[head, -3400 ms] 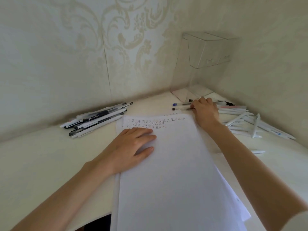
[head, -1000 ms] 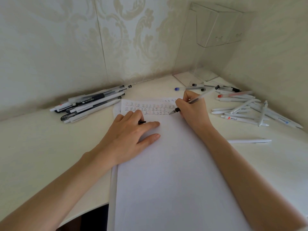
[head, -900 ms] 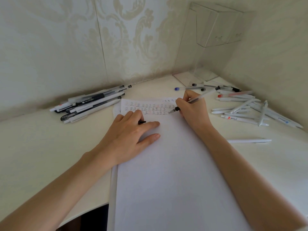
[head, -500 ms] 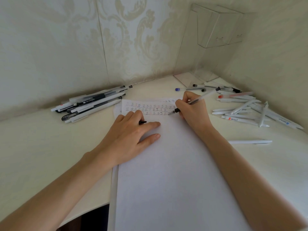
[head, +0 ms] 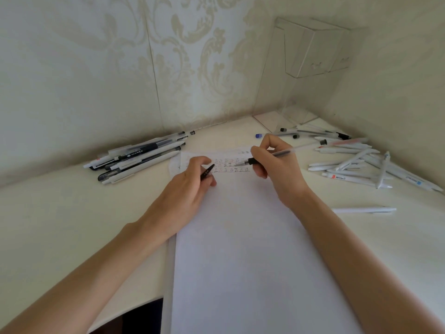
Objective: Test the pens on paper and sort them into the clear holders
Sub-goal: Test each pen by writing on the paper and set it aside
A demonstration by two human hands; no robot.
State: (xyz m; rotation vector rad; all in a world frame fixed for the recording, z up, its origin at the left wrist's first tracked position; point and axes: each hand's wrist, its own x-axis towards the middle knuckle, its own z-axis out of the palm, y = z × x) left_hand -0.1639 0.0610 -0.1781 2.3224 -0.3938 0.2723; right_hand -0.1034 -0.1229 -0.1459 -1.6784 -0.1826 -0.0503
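The right hand [head: 277, 165] pinched a clear-barrelled black pen [head: 269, 156], tip just above the scribbled white paper sheet [head: 240, 237], while the left hand's [head: 187, 186] fingers [head: 204, 162] gripped its small black cap [head: 207, 171], apparently ready for recapping.

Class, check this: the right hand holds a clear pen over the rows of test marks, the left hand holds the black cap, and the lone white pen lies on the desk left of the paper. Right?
Not quite. The lone white pen lies right of the paper, as the head view shows. The rest stands: the right hand holds the clear pen over the test marks, and the left hand holds the black cap.
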